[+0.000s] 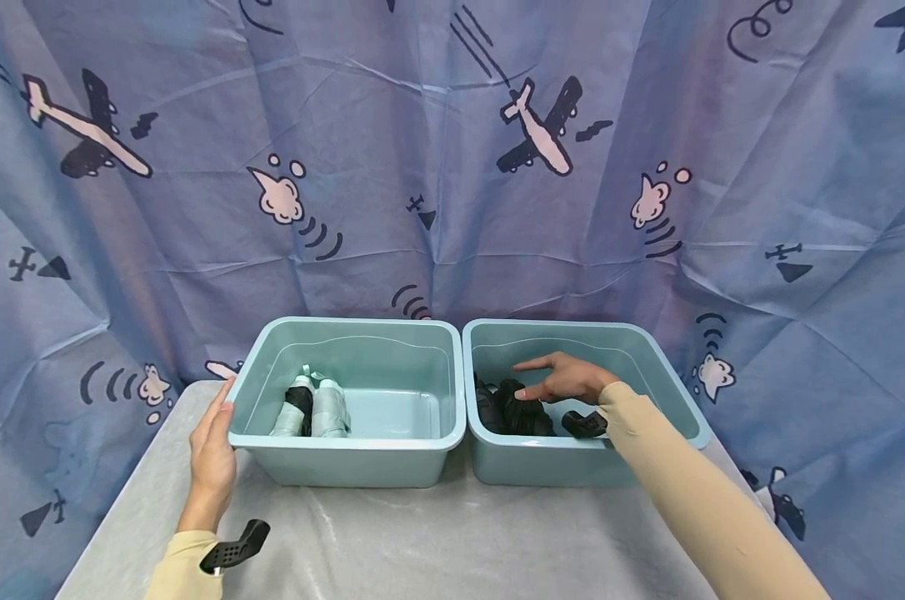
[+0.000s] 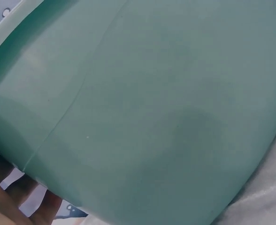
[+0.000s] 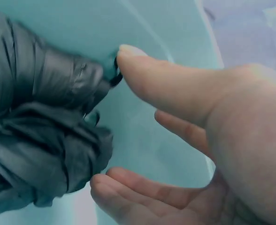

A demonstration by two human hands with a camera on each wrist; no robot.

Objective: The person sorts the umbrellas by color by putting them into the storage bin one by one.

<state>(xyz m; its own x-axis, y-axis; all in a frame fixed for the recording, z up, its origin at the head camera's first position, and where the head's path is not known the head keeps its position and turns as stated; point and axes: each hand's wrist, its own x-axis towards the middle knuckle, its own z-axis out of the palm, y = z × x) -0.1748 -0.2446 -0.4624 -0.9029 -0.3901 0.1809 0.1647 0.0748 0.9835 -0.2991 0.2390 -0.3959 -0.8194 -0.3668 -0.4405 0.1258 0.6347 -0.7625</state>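
Note:
My right hand (image 1: 568, 379) reaches into the right bin (image 1: 553, 462), thumb and fingers spread apart. Just beside its fingertips lie black rolls of thin plastic (image 1: 523, 412), which look like garbage bags. In the right wrist view, the thumb (image 3: 161, 84) is close to the end of one black roll (image 3: 39, 70), and the fingers come near a second, crumpled roll (image 3: 44, 154); whether they touch cannot be told. My left hand (image 1: 214, 450) rests with straight fingers against the left end of the left bin (image 1: 347, 462). Fingertips (image 2: 46, 206) show at its edge in the left wrist view.
Inside the left bin are pale green plastic rolls (image 1: 330, 408), with a black piece (image 1: 300, 400) among them. Both light-green bins stand side by side on a grey-covered table (image 1: 422, 542). A blue patterned curtain (image 1: 392, 167) hangs behind. Black devices (image 1: 235, 547) are strapped at the wrists.

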